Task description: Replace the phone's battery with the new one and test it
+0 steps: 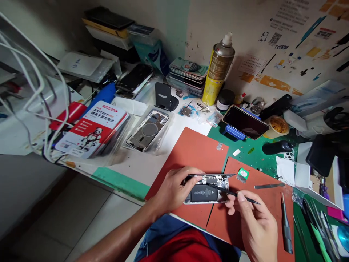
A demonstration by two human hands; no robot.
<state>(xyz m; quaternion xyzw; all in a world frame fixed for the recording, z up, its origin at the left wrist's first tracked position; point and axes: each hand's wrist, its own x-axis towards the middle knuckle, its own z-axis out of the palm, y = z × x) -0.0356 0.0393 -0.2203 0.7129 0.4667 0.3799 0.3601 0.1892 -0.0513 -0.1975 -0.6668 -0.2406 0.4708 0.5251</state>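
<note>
An opened phone (204, 193) lies on the reddish-brown mats, its black battery and inner parts exposed. Its screen panel (218, 175) stands tilted up along the far edge. My left hand (177, 187) pinches that panel at its left end, fingers closed round it. Held like a pen, a thin black pry tool (234, 193) is in my right hand (252, 218), its tip inside the phone near the battery's upper edge. Some fingers of my right hand are beside the phone's right end.
A green round sticker (242, 174), a flat metal tool (269, 186) and a screwdriver (286, 223) lie on the right mat (267, 211). Farther back are a propped phone (245, 122), a spray can (218, 69), a phone housing (148, 131) and a battery box (92, 129).
</note>
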